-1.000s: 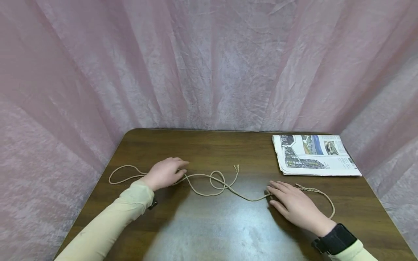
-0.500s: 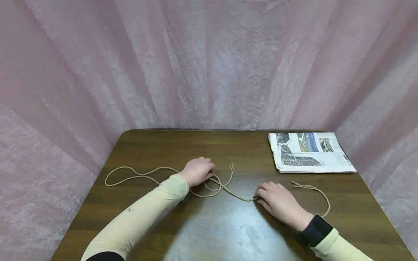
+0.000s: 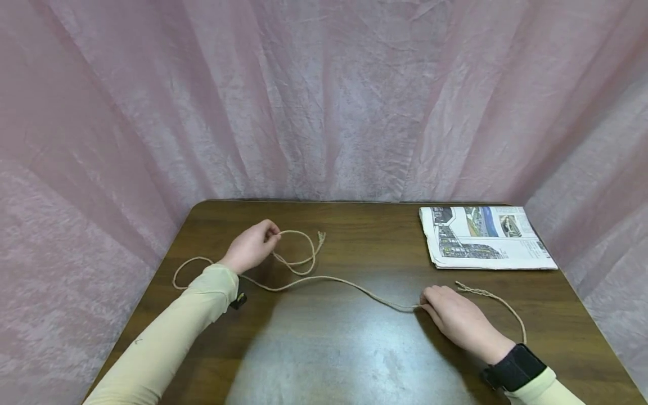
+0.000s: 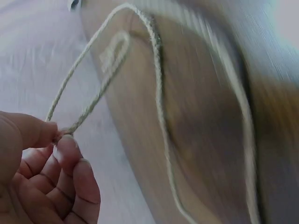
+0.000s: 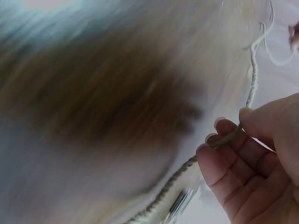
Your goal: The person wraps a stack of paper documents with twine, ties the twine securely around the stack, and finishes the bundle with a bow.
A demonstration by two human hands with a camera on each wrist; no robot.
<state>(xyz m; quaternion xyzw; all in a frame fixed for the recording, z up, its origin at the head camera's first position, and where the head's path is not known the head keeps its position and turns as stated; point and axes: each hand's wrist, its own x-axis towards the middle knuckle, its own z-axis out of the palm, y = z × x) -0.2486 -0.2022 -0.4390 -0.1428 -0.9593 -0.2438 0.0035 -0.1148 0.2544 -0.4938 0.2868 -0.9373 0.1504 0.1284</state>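
Curtained-off space: pink drapes (image 3: 324, 101), table (image 3: 374, 236)

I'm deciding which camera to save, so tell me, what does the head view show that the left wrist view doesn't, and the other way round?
Only the head view shows the right hand pinching the cord, the black wrist strap, both pale sleeves and the folded newspaper in full.

Only the left wrist view shows the palm side of the left hand close up, with fingernails visible.

Both share the left hand, its pinch on the cord, loops of cord, the brown table and the curtain.
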